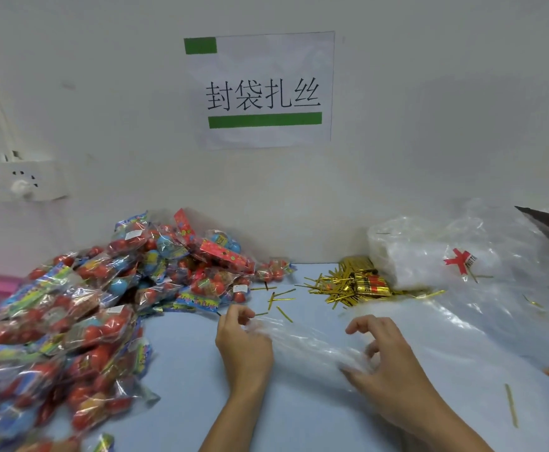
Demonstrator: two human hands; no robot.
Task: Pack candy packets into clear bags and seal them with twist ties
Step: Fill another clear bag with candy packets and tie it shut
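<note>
the left hand (244, 340) is pinching one end of a thin, crinkled clear plastic bag (302, 340) between thumb and fingertips, and the right hand (387, 363) is gripping the other end with thumb and curled fingers, the index finger lifting free above it. the bag is lying slack across the pale blue table (182, 360) between the two grips, and it is looking empty, so the step in hand is judged to be opening a fresh bag before any filling. both forearms are reaching in from the bottom edge, wrists low over the table, palms turning toward each other.

the next move is probably calling for rubbing the film apart to find the mouth, then holding it wide with one hand while the other is fetching candy.

the heap of red and blue candy packets in clear wrappers (110, 288) is sitting to the left, just beside the left hand. the scattered gold foil twist ties (341, 285) are lying beyond the bag near the wall, and a stack of spare clear bags in a plastic sleeve (429, 256) is resting at far right.
</note>
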